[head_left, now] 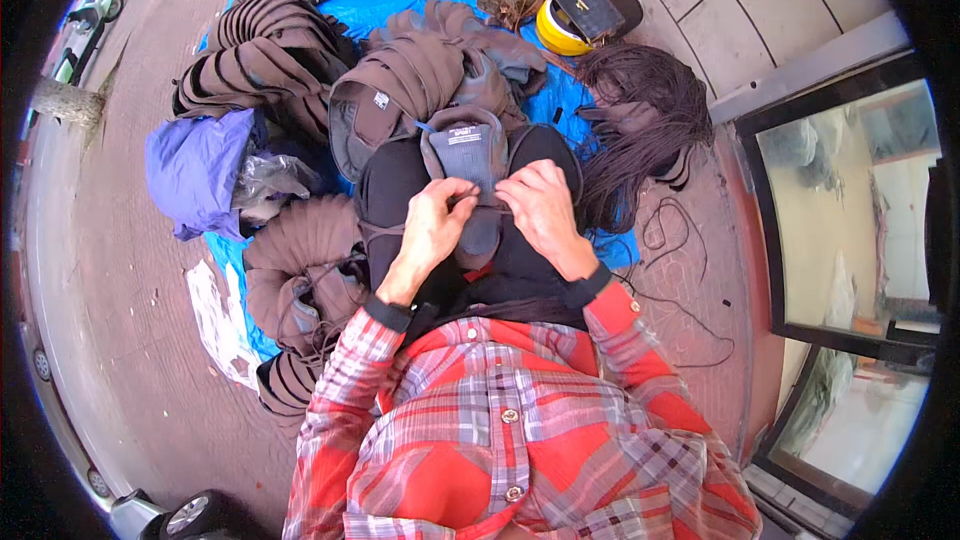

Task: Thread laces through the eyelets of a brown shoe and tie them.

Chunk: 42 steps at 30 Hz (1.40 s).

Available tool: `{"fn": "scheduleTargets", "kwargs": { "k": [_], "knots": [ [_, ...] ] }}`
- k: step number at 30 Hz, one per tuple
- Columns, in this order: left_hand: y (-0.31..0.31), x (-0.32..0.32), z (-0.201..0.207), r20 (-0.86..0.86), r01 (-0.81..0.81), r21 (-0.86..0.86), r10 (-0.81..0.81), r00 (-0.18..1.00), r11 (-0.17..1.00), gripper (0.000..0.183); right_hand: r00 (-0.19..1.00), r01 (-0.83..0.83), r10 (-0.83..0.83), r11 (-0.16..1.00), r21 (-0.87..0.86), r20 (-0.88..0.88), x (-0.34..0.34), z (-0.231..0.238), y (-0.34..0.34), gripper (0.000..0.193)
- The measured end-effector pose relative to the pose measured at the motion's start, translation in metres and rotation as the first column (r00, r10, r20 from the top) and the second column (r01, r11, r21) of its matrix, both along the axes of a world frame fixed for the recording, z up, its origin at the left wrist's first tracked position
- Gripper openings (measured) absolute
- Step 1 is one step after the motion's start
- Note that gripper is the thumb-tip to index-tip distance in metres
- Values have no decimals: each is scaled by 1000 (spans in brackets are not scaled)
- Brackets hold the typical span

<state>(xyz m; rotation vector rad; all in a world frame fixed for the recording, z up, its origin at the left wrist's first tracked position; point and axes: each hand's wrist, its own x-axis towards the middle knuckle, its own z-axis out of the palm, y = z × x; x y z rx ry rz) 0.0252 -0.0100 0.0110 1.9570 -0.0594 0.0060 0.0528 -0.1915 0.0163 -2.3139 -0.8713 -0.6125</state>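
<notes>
A grey-brown shoe upper [470, 143] with a ribbed tongue and white print lies across my lap between my knees. My left hand [437, 223] is closed in a pinch at the left side of its opening, on a thin brown shoelace. Opposite it, my right hand [543, 208] pinches at the right side with thumb and forefinger, and a short stretch of lace shows between the two hands. The lace tips inside the fingers are too small to make out. Just beyond my knees rests a nested row of similar shoe uppers [400, 90].
More stacked uppers lie left [305, 240] and far left [260, 50] on a blue tarp [375, 8]. A purple bag [195, 170] sits at the left. To the right are a heap of dark laces [640, 120], a yellow container [558, 32] with a black box [586, 6], and a glass-paned door [850, 210].
</notes>
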Motion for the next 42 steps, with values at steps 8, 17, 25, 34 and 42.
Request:
{"fn": "scheduleTargets", "kwargs": {
  "k": [8,17,25,34,42],
  "knots": [
    [-18,10,-13,-47,32,136,-26,999,990,18,941,50,-121,973,-225,-315,-6,-15,1,6],
    [5,22,-23,-330,188,-210,-251,910,959,11,866,39,-119,984,-172,-486,-5,-12,26,17],
    [-9,12,26,-482,182,-411,-383,788,893,14,919,251,-246,968,-24,-308,-16,-42,18,18],
    [-8,18,48,-493,417,-474,-626,604,776,31,935,183,-114,966,183,-334,-11,-64,24,25],
    [-7,74,16,-471,786,-105,-726,501,610,16,987,128,-103,968,214,-123,-19,-61,27,45]
  ]
}}
